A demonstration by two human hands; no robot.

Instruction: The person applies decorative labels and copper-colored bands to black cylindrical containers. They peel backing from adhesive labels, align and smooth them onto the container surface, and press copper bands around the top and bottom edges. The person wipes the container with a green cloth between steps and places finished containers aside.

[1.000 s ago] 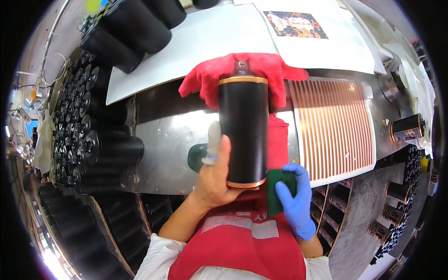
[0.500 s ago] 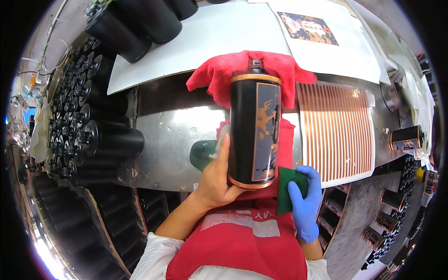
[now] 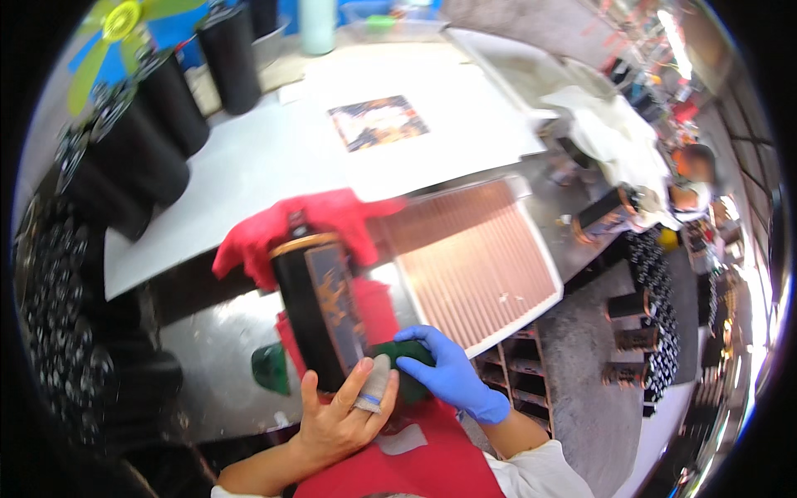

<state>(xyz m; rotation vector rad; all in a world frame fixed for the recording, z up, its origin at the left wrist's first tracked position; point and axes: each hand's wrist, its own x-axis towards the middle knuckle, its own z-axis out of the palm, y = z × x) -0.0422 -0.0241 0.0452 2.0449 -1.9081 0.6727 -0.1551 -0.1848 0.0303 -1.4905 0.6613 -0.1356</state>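
From where I stand at the bench, directions are referenced to the black bottle (image 3: 305, 319), with 12 o'clock pointing away from the worker. The bottle lies aslant, neck toward 11 o'clock on a bunched red cloth (image 3: 249, 236), base toward 5 o'clock. A copper-coloured band rings its shoulder; a patterned panel (image 3: 330, 290) faces up along its right side.

Right hand (image 3: 452, 373): at 4 o'clock, in a blue glove, fingers and thumb closed on a green pad (image 3: 408, 358) just beside the bottle's base.

Left hand (image 3: 336, 423): at 6 o'clock, fingers extended and parted, one wearing a grey finger cover (image 3: 378, 378). Its fingertips meet the pad's left edge and overlap the base; motion blur is heavy here, so I cannot tell whether they grip either item.

Surroundings: a second green piece (image 3: 270, 369) rests on the metal bench (image 3: 212, 332) at 7 o'clock. A striped panel (image 3: 473, 261) with a white border lies at 2 o'clock; a labelled bottle (image 3: 604, 216) lies farther out on that bearing. A printed picture (image 3: 378, 122) sits between 12 and 1 o'clock. Large black cylinders (image 3: 124, 153) stand at 10 o'clock.
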